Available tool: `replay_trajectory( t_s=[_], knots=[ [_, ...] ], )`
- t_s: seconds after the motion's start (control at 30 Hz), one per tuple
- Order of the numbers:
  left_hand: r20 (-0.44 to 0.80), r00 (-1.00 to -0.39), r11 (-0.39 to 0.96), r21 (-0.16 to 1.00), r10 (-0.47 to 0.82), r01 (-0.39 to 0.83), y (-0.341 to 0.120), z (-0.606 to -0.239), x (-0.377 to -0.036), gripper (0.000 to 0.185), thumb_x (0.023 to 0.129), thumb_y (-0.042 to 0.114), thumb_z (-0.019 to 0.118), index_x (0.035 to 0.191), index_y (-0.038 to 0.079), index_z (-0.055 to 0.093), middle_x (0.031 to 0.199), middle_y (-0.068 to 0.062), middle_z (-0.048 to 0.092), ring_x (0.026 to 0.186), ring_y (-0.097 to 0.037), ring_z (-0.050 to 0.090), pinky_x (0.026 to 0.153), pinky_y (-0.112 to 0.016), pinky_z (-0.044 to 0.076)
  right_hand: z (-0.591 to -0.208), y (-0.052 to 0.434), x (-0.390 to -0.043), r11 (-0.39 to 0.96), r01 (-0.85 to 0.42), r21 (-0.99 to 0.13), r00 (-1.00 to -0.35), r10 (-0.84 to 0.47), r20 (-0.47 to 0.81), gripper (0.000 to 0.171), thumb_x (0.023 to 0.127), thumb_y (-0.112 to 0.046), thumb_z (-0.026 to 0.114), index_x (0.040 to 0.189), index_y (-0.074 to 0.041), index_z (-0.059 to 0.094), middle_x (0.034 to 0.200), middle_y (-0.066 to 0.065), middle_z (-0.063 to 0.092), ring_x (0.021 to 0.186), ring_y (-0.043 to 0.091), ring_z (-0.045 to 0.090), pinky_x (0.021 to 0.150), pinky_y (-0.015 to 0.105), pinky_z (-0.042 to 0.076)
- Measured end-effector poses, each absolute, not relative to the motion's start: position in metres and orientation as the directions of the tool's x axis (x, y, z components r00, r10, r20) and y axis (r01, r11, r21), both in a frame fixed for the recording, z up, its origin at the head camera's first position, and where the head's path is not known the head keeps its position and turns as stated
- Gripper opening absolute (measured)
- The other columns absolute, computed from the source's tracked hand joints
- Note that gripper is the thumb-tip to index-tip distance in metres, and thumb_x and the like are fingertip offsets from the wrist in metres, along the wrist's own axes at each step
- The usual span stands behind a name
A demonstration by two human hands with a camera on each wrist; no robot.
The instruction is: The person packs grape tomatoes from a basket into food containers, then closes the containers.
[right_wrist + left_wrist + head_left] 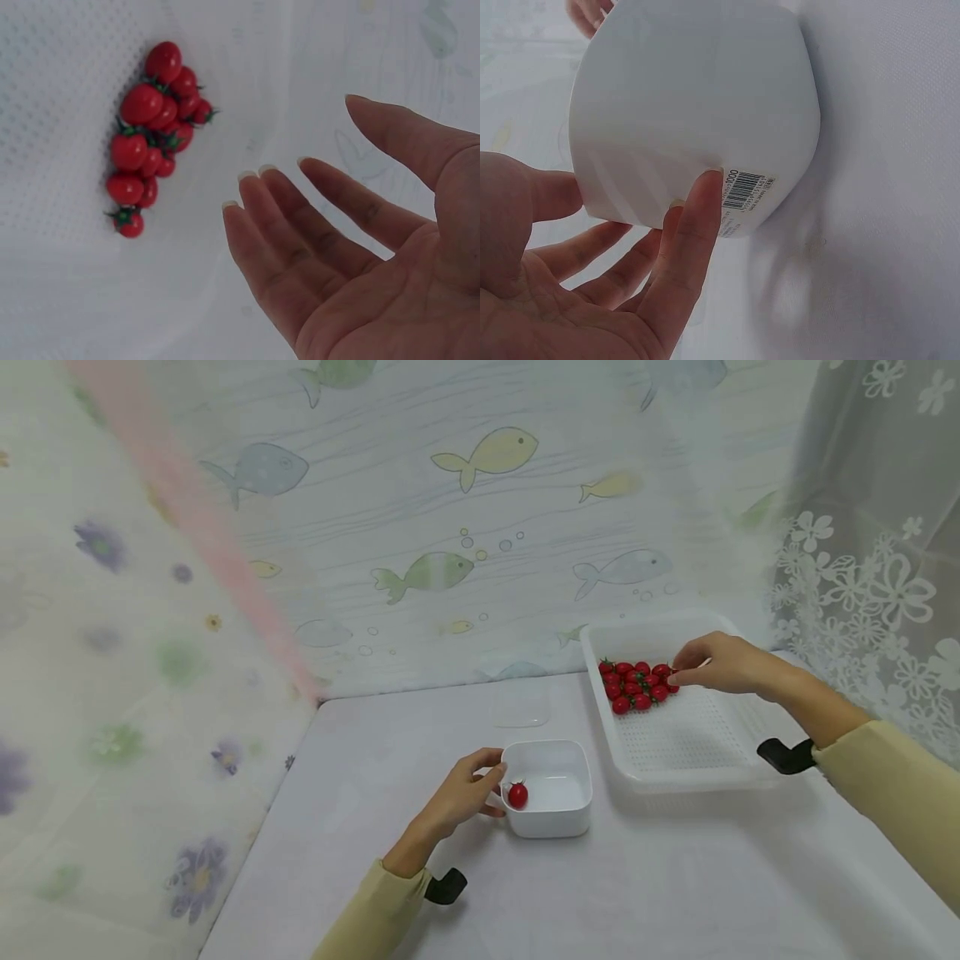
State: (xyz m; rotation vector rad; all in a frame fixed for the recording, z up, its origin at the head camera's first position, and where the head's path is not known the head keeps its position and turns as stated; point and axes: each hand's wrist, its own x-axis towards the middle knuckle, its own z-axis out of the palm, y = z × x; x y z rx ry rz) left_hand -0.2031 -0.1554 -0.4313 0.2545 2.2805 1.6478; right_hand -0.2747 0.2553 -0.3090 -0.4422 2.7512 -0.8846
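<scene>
A small white square container [551,824] stands on the table with one red cherry tomato [517,795] inside, near its left wall. My left hand [465,787] touches the container's left side; in the left wrist view its fingertips [705,195] rest against the outer wall beside a barcode label. To the right, a white perforated basket [675,745] holds a cluster of cherry tomatoes [633,687] at its back left. My right hand [716,662] hovers over the cluster's right edge. In the right wrist view its fingers [289,251] are spread and apart from the tomatoes, with nothing held.
A flat, clear lid-like piece [521,706] lies on the white-covered table [375,760] behind the container. Fish-patterned fabric [480,568] hangs along the back, with a floral sheet [172,693] on the left and a lace curtain [862,560] on the right.
</scene>
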Motion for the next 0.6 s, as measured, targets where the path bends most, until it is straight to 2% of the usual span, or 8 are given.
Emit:
replay_trajectory(
  t_s=[0.1, 0.27, 0.6],
  knots=[
    [-0.152, -0.936, 0.323, 0.945, 0.319, -0.043, -0.155, -0.432, -0.204, 0.041, 0.108, 0.024, 0.054, 0.145, 0.008, 0.053, 0.146, -0.015, 0.051, 0.094, -0.027, 0.064, 0.07, -0.038, 0.065, -0.314, 0.265, -0.285, 0.757, -0.194, -0.623, -0.928, -0.348, -0.134, 0.047, 0.102, -0.024, 0.064, 0.13, 0.014, 0.056, 0.126, 0.031, 0.061, 0.108, 0.041, 0.064, 0.086, 0.049, 0.061],
    [-0.146, -0.937, 0.327, 0.944, 0.318, -0.036, -0.155, -0.432, -0.203, 0.042, 0.107, 0.025, 0.055, 0.145, 0.008, 0.053, 0.145, -0.015, 0.052, 0.096, -0.029, 0.064, 0.07, -0.037, 0.065, -0.321, 0.28, -0.299, 0.739, -0.141, -0.659, -0.924, -0.337, -0.18, 0.054, 0.104, -0.026, 0.06, 0.136, 0.017, 0.049, 0.134, 0.037, 0.054, 0.117, 0.048, 0.059, 0.091, 0.05, 0.06],
    [-0.138, -0.937, 0.322, 0.946, 0.322, -0.029, -0.155, -0.429, -0.2, 0.042, 0.107, 0.025, 0.055, 0.145, 0.006, 0.052, 0.145, -0.017, 0.051, 0.098, -0.032, 0.064, 0.07, -0.037, 0.065, -0.339, 0.295, -0.324, 0.714, -0.017, -0.7, -0.922, -0.281, -0.265, 0.059, 0.107, -0.024, 0.055, 0.143, 0.019, 0.037, 0.144, 0.043, 0.039, 0.13, 0.056, 0.046, 0.103, 0.056, 0.052]
  ],
)
